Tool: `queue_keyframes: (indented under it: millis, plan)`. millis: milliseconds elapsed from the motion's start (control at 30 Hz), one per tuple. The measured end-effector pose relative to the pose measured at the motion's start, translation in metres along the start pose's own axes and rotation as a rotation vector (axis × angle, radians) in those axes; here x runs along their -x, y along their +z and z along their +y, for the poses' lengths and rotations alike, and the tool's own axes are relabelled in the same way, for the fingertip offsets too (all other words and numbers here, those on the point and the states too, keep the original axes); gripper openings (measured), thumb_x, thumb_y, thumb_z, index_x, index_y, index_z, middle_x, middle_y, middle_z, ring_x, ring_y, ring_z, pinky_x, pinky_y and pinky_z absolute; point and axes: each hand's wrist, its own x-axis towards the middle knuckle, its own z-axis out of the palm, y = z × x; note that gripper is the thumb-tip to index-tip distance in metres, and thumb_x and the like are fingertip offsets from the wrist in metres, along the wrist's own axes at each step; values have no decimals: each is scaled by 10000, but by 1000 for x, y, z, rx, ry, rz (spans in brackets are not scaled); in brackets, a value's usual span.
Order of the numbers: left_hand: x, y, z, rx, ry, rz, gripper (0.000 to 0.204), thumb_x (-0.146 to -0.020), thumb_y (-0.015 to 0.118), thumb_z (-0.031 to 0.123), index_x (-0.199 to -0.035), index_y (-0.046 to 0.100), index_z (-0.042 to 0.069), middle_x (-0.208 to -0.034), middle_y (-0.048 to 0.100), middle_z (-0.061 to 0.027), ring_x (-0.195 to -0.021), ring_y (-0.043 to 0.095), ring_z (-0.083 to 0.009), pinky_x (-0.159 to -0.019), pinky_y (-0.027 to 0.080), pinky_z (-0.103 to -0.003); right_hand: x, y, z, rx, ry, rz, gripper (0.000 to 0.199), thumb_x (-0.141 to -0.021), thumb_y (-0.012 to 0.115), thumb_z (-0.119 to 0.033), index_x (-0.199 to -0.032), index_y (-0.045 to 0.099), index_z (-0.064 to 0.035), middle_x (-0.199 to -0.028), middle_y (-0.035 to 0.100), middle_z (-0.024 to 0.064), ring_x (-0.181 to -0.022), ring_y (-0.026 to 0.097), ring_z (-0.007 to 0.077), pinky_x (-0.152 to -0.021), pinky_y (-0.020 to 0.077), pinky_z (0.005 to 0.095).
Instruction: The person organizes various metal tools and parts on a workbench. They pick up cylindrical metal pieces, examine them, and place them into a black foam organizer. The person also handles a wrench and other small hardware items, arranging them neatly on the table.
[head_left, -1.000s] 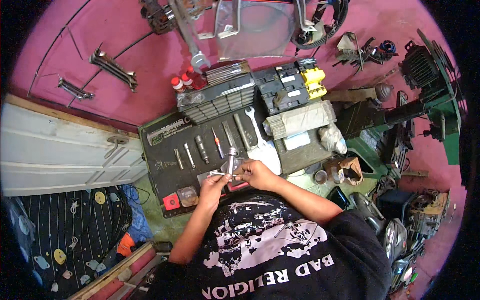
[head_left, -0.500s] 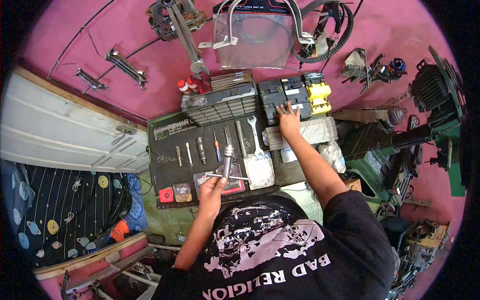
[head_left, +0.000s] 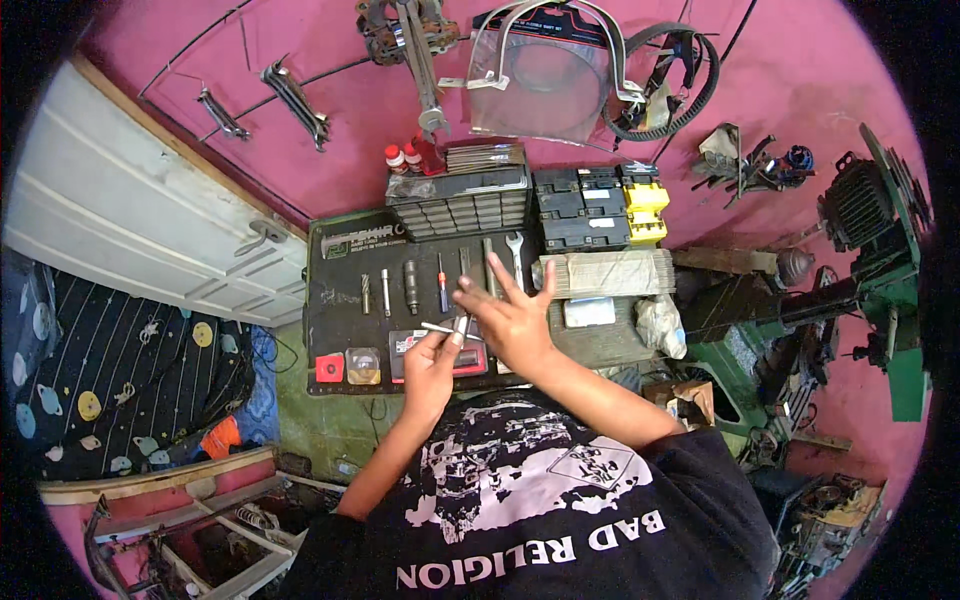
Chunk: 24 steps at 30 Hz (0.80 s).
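My left hand [head_left: 430, 368] grips a T-handled metal tool [head_left: 440, 328] with a thin crossbar, above a red-and-grey flat case [head_left: 398, 362] on the bench. Most of its body is hidden behind my hands. My right hand [head_left: 515, 325] hovers beside it, fingers spread, with its fingertips near the tool's upper end; I cannot tell whether they touch it. Beyond my hands lie a fluted cutter [head_left: 366, 292], a slim metal rod [head_left: 386, 292], a dark cylindrical tool [head_left: 411, 288], a small blue-and-orange screwdriver [head_left: 442, 288] and an open-end wrench [head_left: 516, 262].
A black drawer cabinet [head_left: 460, 212] and stacked black boxes [head_left: 585, 230] with yellow ones [head_left: 645, 212] stand at the back. A ribbed clear pack [head_left: 605, 274] and a plastic bag [head_left: 660, 325] lie right. Green machinery [head_left: 715, 335] flanks the bench; a white door [head_left: 160, 215] is left.
My right hand has come off the black boxes and moved left and nearer, to the T-handled tool. My left hand still holds the tool. The whole view has shifted slightly.
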Motion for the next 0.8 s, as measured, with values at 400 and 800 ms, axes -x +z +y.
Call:
queue_keyframes:
  millis: [400, 800]
  plan:
    - [27, -8, -13, 24, 82, -74, 232, -996, 617, 194, -1040, 672, -26, -851, 612, 49, -763, 477, -29, -685, 398, -211, 4, -16, 16, 80, -241, 40, 295, -884, 625, -248, -1145, 695, -369, -1242, 661, -180, -1417, 404, 164, -1117, -13, 698]
    - [29, 4, -15, 201, 125, -96, 240, -1004, 600, 213, -1008, 669, -17, -875, 623, 39, -801, 505, -40, -728, 416, -221, 26, -34, 3, -44, -286, -7, 345, -806, 669, -173, -1082, 723, -373, -1184, 696, -152, -1372, 473, 208, -1133, 30, 656]
